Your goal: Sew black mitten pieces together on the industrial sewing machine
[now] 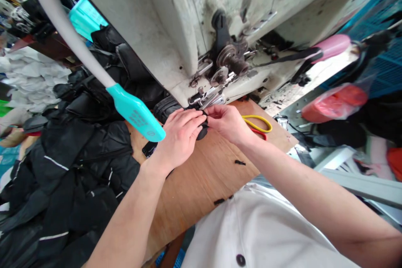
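Observation:
My left hand and my right hand meet over a small black fabric piece, and their fingers pinch it between them. It lies just below the metal presser foot of a cream industrial sewing machine. The machine's tension discs stand above the foot. A black padded garment runs from the left up to the foot area. Under my hands is a wooden tabletop. Yellow-handled snips lie near my right hand.
A heap of black jackets rises at the table's left, under a grey hose with a teal end. Small black scraps lie on the wood. A red plastic bag and a blue crate are at the right.

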Motion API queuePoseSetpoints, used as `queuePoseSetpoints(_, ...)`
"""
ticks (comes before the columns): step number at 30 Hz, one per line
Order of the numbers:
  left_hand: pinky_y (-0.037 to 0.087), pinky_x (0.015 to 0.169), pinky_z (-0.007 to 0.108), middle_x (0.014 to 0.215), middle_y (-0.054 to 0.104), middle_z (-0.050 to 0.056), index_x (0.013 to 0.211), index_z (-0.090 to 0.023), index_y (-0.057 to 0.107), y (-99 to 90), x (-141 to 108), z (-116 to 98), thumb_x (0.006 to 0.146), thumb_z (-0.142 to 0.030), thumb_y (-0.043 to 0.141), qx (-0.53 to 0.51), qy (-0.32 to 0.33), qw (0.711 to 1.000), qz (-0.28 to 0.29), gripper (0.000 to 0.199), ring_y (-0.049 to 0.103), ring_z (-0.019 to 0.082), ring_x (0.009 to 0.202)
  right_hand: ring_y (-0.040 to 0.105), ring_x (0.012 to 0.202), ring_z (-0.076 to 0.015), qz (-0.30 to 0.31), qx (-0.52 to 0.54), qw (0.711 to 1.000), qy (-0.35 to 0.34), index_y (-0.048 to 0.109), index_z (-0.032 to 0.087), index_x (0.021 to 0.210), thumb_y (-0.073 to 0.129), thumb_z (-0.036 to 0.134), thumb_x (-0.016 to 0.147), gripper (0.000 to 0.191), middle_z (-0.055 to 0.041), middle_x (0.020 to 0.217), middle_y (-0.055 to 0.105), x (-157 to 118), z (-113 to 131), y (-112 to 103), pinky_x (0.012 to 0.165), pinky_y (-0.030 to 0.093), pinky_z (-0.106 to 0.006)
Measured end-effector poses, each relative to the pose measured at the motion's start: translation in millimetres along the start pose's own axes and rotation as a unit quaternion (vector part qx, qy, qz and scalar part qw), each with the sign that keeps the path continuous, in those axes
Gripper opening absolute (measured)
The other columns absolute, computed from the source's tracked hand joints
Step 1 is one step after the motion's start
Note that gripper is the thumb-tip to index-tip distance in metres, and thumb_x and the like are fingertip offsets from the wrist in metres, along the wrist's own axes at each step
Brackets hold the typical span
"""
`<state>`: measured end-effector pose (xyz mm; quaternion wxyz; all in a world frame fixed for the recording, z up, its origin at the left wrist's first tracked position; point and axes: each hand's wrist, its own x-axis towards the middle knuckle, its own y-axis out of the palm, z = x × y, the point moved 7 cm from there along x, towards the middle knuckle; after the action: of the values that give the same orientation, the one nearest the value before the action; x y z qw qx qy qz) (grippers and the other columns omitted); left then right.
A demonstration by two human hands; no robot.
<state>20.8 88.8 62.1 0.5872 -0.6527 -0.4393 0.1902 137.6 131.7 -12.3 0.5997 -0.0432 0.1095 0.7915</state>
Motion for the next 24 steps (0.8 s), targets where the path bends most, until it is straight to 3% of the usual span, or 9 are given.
queuePoseSetpoints(8, 0.050, 0.097, 0.045, 0.112, 0.068, 0.009, 0.120, -0.017, 0.066, -2.7, 7, -8, 0.097, -0.018, 0.048, 0.105, 0.011, 0.994, 0.031, 0.029, 0.061, 0.026, 0.104, 0.056, 0.063, -0.0131, -0.055, -0.147, 0.987, -0.031, 0.066, 0.017, 0.078, 0.063, 0.025, 0.068, 0.013, -0.0007, 0.071, 0.067, -11, 11, -8, 0.057, 0.044, -0.023)
queuePoseSetpoints(16, 0.050, 0.088, 0.044, 0.105, 0.073, 0.008, 0.112, -0.020, 0.070, -4.5, 16, -5, 0.098, -0.019, 0.046, 0.163, -0.011, 0.987, 0.012, 0.027, 0.066, 0.026, 0.095, 0.058, 0.064, -0.0138, -0.096, -0.111, 0.989, -0.003, 0.068, 0.016, 0.075, 0.064, 0.028, 0.068, 0.015, -0.0010, 0.070, 0.067, -4, 6, -6, 0.055, 0.042, -0.023)
queuePoseSetpoints(21, 0.042, 0.106, 0.052, 0.118, 0.073, 0.005, 0.116, -0.022, 0.069, -13.5, 11, 1, 0.095, -0.021, 0.054, 0.159, -0.015, 0.987, -0.035, 0.026, 0.064, 0.028, 0.108, 0.051, 0.057, -0.0113, -0.134, -0.091, 0.987, 0.000, 0.062, 0.018, 0.069, 0.062, 0.026, 0.066, 0.009, 0.0021, 0.063, 0.061, -5, 4, -4, 0.051, 0.036, -0.022)
queuePoseSetpoints(24, 0.044, 0.104, 0.051, 0.121, 0.072, 0.006, 0.121, -0.020, 0.067, -14.3, 9, 1, 0.095, -0.020, 0.054, 0.167, -0.024, 0.985, -0.036, 0.029, 0.065, 0.029, 0.108, 0.050, 0.058, -0.0116, -0.147, -0.037, 0.988, 0.012, 0.056, 0.019, 0.069, 0.061, 0.024, 0.065, 0.008, 0.0029, 0.063, 0.058, -5, -1, 3, 0.052, 0.037, -0.023)
